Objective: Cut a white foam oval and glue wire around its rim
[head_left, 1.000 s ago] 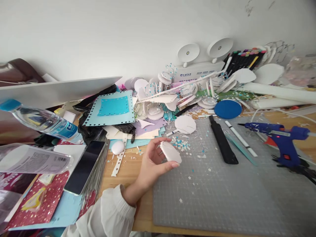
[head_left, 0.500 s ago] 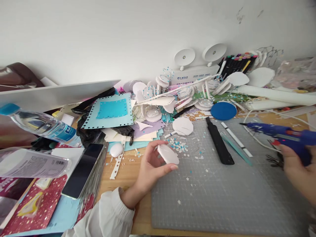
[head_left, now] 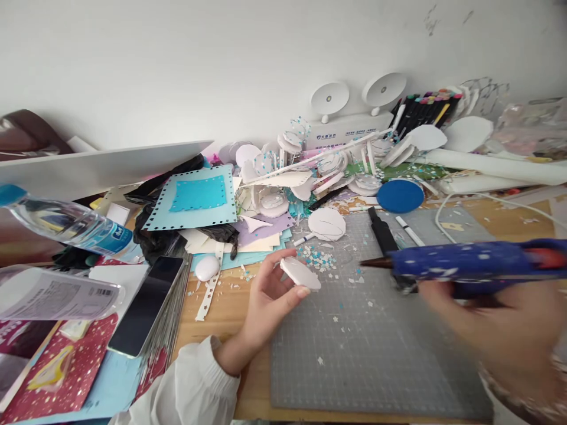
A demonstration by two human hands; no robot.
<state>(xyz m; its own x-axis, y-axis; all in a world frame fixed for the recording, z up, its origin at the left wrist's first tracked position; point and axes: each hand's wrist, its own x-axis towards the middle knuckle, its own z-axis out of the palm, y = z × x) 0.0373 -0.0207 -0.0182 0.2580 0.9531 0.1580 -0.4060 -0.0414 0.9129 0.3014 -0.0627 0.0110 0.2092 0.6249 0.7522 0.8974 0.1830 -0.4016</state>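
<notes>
Between thumb and fingers, my left hand [head_left: 270, 298] pinches a white foam disc [head_left: 301, 273], tilted over the left edge of the grey cutting mat [head_left: 376, 354]. My right hand [head_left: 496, 330], smeared by motion, grips a blue hot glue gun [head_left: 456, 260] above the mat. Its dark nozzle points left, toward the disc, with a wide gap between them. Small white and blue paper stars [head_left: 316, 257] lie scattered just behind the disc. Another white disc [head_left: 326, 224] with a thin dark line on it rests at the mat's back edge.
A black knife-like tool [head_left: 383, 233] and a white pen [head_left: 410, 230] lie partly behind the glue gun. A blue round lid [head_left: 400, 196] sits at the back. To the left are a phone [head_left: 147, 304], a water bottle [head_left: 75, 224] and a star punch [head_left: 207, 267].
My right hand has brought the glue gun left and nearer, in over the mat. My left hand and the foam disc have hardly moved.
</notes>
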